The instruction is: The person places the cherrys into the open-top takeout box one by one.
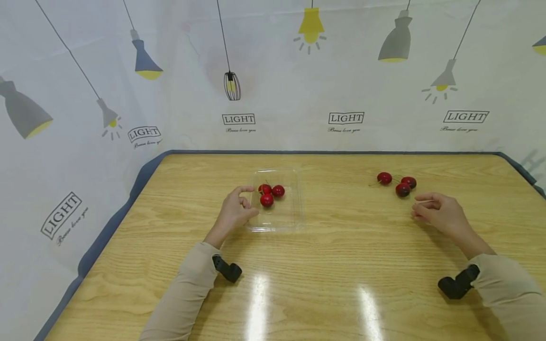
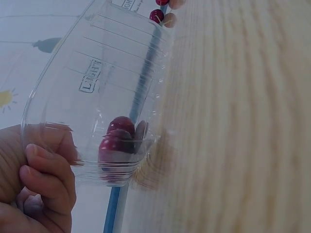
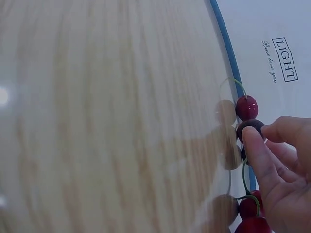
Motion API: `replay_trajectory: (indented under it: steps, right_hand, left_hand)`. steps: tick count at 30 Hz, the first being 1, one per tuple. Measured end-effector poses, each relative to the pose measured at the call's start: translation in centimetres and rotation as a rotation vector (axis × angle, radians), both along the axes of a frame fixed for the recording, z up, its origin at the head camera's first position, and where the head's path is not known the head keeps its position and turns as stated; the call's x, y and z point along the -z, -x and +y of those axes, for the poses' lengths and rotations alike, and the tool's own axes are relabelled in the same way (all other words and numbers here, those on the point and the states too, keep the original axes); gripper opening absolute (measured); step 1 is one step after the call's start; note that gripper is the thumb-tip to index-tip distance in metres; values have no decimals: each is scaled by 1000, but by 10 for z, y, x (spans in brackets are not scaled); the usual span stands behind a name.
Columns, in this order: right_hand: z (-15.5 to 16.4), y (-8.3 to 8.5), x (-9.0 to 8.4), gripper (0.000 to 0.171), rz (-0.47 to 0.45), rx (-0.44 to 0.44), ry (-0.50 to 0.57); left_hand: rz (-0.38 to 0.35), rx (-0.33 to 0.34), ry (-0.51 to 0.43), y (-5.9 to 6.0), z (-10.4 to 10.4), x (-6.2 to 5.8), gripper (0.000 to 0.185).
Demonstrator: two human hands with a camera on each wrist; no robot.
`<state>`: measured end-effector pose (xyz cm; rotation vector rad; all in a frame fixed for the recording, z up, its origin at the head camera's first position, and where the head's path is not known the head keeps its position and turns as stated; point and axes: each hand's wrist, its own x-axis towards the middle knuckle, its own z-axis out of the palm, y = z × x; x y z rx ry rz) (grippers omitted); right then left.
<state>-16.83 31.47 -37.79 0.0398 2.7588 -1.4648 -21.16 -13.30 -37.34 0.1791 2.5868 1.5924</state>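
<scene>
A clear plastic container (image 1: 286, 214) stands on the wooden table (image 1: 341, 270) left of centre, with three red cherries (image 1: 267, 199) inside. My left hand (image 1: 245, 201) grips its left rim, and the left wrist view shows the curled fingers (image 2: 48, 179) at the container (image 2: 97, 73) wall with the cherries (image 2: 119, 131) behind it. Three loose cherries (image 1: 403, 190) lie at the right. My right hand (image 1: 420, 206) is just in front of them. Its fingertips (image 3: 253, 153) pinch a dark cherry (image 3: 250, 125), which the hand hides in the head view.
A patterned curtain (image 1: 277, 94) hangs close behind the table's far and left edges. Black camera mounts sit at my left wrist (image 1: 228, 270) and my right wrist (image 1: 457, 285). Bare wood lies between the container and the loose cherries.
</scene>
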Motion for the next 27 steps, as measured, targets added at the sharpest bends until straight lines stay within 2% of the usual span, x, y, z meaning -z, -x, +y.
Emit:
replay_trajectory:
  steps: [12, 20, 27]
  right_hand:
    - [-2, 2, 5, 45, -12, -18, -38]
    - [-5, 4, 6, 44, -31, -11, 26]
    - [-7, 4, 6, 46, -60, 2, 39]
  left_hand:
    - [7, -8, 17, 0, 1, -2, 56]
    - [-4, -5, 6, 1, 0, 0, 55]
    - [-10, -9, 5, 1, 0, 0, 55]
